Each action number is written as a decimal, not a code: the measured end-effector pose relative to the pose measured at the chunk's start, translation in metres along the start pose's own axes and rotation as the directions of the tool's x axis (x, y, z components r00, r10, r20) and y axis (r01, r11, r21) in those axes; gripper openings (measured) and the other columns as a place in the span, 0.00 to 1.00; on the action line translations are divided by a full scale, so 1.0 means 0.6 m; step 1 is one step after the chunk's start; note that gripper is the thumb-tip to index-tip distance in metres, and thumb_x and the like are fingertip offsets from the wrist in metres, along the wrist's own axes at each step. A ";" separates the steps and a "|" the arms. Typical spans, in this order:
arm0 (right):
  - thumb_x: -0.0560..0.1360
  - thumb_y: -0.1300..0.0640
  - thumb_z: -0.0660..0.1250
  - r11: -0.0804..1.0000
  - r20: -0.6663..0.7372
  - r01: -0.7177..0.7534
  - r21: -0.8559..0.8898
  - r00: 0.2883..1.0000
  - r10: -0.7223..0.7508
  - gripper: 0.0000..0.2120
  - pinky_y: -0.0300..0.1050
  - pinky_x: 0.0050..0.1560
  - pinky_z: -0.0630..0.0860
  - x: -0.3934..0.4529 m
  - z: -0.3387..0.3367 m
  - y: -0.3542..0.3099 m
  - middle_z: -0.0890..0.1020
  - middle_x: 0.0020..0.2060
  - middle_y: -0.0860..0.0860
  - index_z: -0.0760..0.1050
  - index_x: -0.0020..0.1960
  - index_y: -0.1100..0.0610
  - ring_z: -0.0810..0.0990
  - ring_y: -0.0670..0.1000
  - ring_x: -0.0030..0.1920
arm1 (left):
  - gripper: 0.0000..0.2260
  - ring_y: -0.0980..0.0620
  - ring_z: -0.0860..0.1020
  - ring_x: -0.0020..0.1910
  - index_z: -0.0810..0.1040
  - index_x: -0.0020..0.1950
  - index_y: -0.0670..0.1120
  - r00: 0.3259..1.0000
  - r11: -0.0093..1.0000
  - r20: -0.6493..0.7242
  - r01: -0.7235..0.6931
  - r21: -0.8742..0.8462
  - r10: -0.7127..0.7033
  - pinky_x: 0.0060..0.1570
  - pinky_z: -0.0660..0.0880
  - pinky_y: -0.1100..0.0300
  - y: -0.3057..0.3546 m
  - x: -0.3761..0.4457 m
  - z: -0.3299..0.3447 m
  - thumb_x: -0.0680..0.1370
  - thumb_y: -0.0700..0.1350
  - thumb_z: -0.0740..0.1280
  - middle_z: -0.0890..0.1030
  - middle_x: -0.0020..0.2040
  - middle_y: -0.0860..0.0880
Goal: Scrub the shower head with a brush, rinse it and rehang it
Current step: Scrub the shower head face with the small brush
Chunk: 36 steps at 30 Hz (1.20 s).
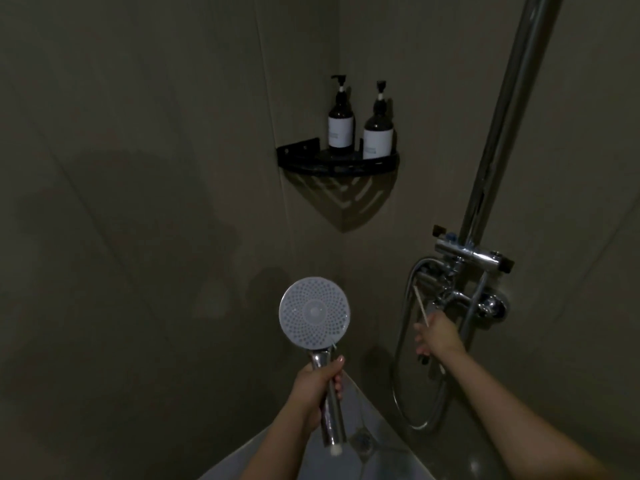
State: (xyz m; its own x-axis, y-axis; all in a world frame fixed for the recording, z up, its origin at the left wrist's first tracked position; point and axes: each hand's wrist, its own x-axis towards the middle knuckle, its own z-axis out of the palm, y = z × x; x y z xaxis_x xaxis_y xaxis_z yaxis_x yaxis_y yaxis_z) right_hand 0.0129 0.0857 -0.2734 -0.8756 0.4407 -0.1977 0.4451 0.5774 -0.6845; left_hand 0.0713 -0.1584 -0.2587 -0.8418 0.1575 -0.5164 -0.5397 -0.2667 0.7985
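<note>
We observe a dim shower corner with plain grey wall panels. The left hand (317,393) is wrapped around the chrome handle of the round hand-held shower head with a pale perforated face (314,312), fingers curled about the stem and the thumb lying up along it; the head is held upright in the lower middle of the view, its spray face turned toward us, clear of the wall. The right hand (437,336) reaches out to the chrome mixer valve with black end knobs (471,259) and holds a thin pale stick-like brush handle (419,304) that rises at a slant out of the fist toward the valve's lower fittings — the bristle end is not distinguishable in this light, and a short pale tip shows below the hand. The fingers of that hand are closed around the stick; we cannot tell whether they also touch the fittings. A chrome flexible hose (403,372) loops down from the valve and back up, hanging just beside the right hand. A chrome vertical riser pipe (502,116) climbs from the valve out of the top of the view. In the wall corner above, a black corner shelf (337,162) carries two dark pump bottles with white labels (360,126), standing upright side by side. Below the forearms we note the pale rim of a tub or basin (242,455).
</note>
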 end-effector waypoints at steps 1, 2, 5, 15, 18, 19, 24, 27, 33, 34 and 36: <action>0.77 0.66 0.62 0.999 -0.012 0.019 0.039 1.000 -0.018 0.12 0.36 0.18 0.69 -0.006 -0.004 0.001 0.74 0.26 0.57 0.64 0.36 0.57 0.72 0.48 0.17 | 0.09 0.55 0.70 0.20 0.70 0.37 0.43 1.000 1.000 0.015 0.003 0.001 -0.003 0.21 0.70 0.64 0.006 0.000 0.000 0.74 0.38 0.69 0.72 0.23 0.49; 0.77 0.64 0.62 0.998 -0.012 0.027 0.055 1.000 -0.026 0.12 0.37 0.21 0.69 -0.014 -0.009 0.003 0.74 0.25 0.55 0.65 0.36 0.57 0.72 0.47 0.18 | 0.09 0.55 0.69 0.20 0.69 0.37 0.43 0.999 1.000 0.034 0.004 0.009 -0.004 0.21 0.69 0.64 0.013 0.000 0.000 0.74 0.38 0.69 0.71 0.23 0.49; 0.78 0.62 0.60 0.997 0.045 0.061 0.037 0.997 -0.062 0.17 0.41 0.32 0.67 -0.045 -0.028 -0.002 0.75 0.25 0.52 0.70 0.31 0.55 0.72 0.49 0.27 | 0.11 0.56 0.67 0.19 0.69 0.35 0.44 0.996 0.998 0.084 -0.013 0.064 0.007 0.21 0.66 0.65 0.034 0.000 0.004 0.74 0.39 0.68 0.69 0.23 0.49; 0.77 0.54 0.63 0.871 0.025 0.489 0.050 0.871 -0.490 0.09 0.29 0.30 0.69 -0.161 0.001 -0.206 0.77 0.30 0.44 0.76 0.39 0.46 0.75 0.37 0.29 | 0.15 0.55 0.65 0.16 0.69 0.29 0.43 0.990 0.928 0.138 -0.047 0.368 -0.004 0.19 0.65 0.66 0.110 0.009 -0.042 0.74 0.40 0.70 0.68 0.23 0.47; 0.77 0.51 0.61 0.865 0.173 0.473 -0.171 0.878 -0.446 0.14 0.42 0.39 0.76 -0.165 0.034 -0.266 0.80 0.33 0.46 0.74 0.34 0.48 0.80 0.45 0.36 | 0.15 0.55 0.65 0.17 0.69 0.29 0.43 0.984 0.899 0.178 -0.083 0.430 0.006 0.19 0.65 0.66 0.128 0.009 -0.062 0.73 0.40 0.69 0.67 0.25 0.46; 0.77 0.51 0.60 0.877 0.164 0.429 -0.216 0.902 -0.400 0.14 0.46 0.40 0.77 -0.163 0.039 -0.278 0.80 0.34 0.49 0.75 0.34 0.50 0.81 0.48 0.37 | 0.15 0.56 0.64 0.17 0.69 0.29 0.43 0.981 0.893 0.196 -0.096 0.440 0.008 0.19 0.65 0.66 0.134 0.008 -0.068 0.73 0.40 0.69 0.67 0.25 0.46; 0.79 0.54 0.57 0.973 -0.204 0.213 -0.093 0.952 -0.228 0.14 0.40 0.29 0.70 -0.154 0.027 -0.306 0.77 0.32 0.51 0.76 0.40 0.56 0.76 0.47 0.31 | 0.14 0.57 0.64 0.15 0.69 0.30 0.43 0.974 0.880 0.227 -0.104 0.464 -0.005 0.19 0.64 0.68 0.158 0.003 -0.103 0.74 0.38 0.68 0.67 0.18 0.51; 0.78 0.51 0.56 0.899 0.073 0.338 -0.278 0.941 -0.331 0.14 0.40 0.32 0.75 -0.188 0.083 -0.336 0.80 0.34 0.49 0.72 0.36 0.49 0.78 0.45 0.33 | 0.14 0.57 0.64 0.14 0.69 0.30 0.43 0.975 0.860 0.222 -0.118 0.496 0.006 0.18 0.64 0.68 0.171 0.009 -0.121 0.74 0.38 0.69 0.68 0.18 0.50; 0.79 0.56 0.54 0.847 -0.101 0.214 -0.486 0.949 -0.297 0.13 0.48 0.45 0.78 -0.183 0.084 -0.358 0.81 0.45 0.56 0.76 0.52 0.58 0.81 0.56 0.45 | 0.12 0.57 0.65 0.15 0.69 0.33 0.43 0.971 0.851 0.238 -0.120 0.511 -0.006 0.18 0.65 0.68 0.184 0.013 -0.144 0.74 0.39 0.69 0.68 0.26 0.47; 0.79 0.55 0.55 0.852 -0.087 0.233 -0.470 0.948 -0.307 0.12 0.47 0.43 0.79 -0.191 0.093 -0.363 0.82 0.44 0.55 0.76 0.51 0.57 0.82 0.55 0.43 | 0.12 0.58 0.65 0.15 0.69 0.33 0.43 0.971 0.851 0.239 -0.123 0.510 -0.002 0.18 0.65 0.68 0.185 0.015 -0.149 0.74 0.39 0.69 0.68 0.26 0.47; 0.78 0.52 0.57 0.817 0.043 0.299 -0.493 0.946 -0.321 0.10 0.46 0.43 0.81 -0.209 0.124 -0.367 0.81 0.40 0.51 0.75 0.48 0.53 0.81 0.49 0.39 | 0.12 0.57 0.65 0.15 0.69 0.33 0.44 0.968 0.850 0.251 -0.133 0.509 0.002 0.19 0.65 0.67 0.188 0.021 -0.157 0.74 0.39 0.68 0.68 0.25 0.47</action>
State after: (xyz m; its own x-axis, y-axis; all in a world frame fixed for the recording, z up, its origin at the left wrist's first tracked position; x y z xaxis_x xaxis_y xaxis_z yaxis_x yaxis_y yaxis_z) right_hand 0.0107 -0.1477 -0.1498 -0.9793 0.2023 0.0021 0.1940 0.9423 -0.2729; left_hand 0.0010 -0.2761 -0.2044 -0.8189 0.3902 -0.4209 -0.3528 0.2362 0.9054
